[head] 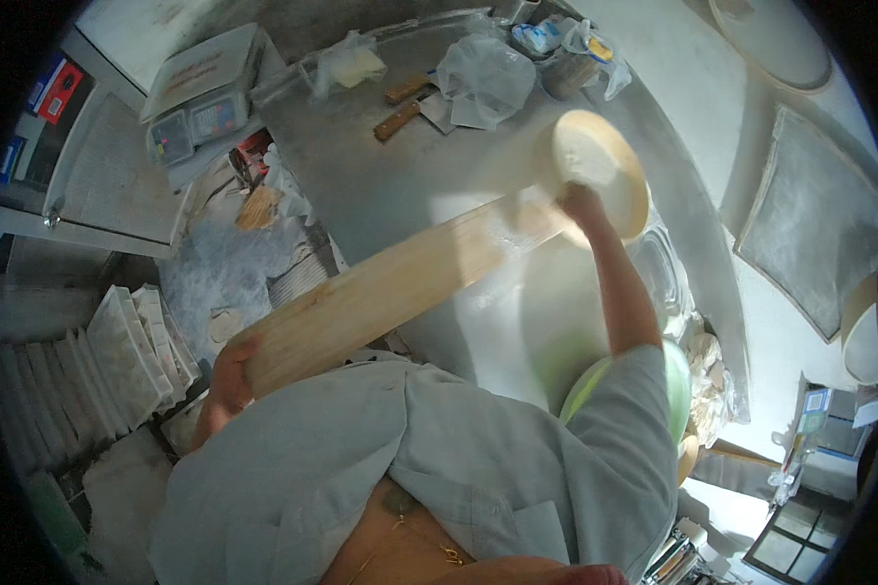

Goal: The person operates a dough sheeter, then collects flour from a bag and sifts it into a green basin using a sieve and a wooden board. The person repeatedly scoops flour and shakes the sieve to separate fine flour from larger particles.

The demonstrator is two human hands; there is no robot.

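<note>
A long wooden board (pixel 380 292) slants across in front of my body, from lower left to upper right. My left hand (pixel 227 376) grips its near end. White powder, like flour, dusts the board's far end. There, a round, pale yellow shallow bowl or sieve (pixel 635 201) holds more white powder (pixel 587 150). My right hand (pixel 582 203) is at the bowl's near side, overlapping its inside. Its fingers are hidden, so whether it grips the rim or the powder cannot be told. Beneath lies a grey metal worktop (pixel 380 197), dusted white.
Two scrapers with wooden handles (pixel 397 121) lie at the back beside a clear plastic bag (pixel 486 77). A green basin (pixel 677 380) stands by my right elbow. White trays (pixel 128 351) are stacked at left, below a lidded plastic box (pixel 201 73). A small brush (pixel 258 207) lies left.
</note>
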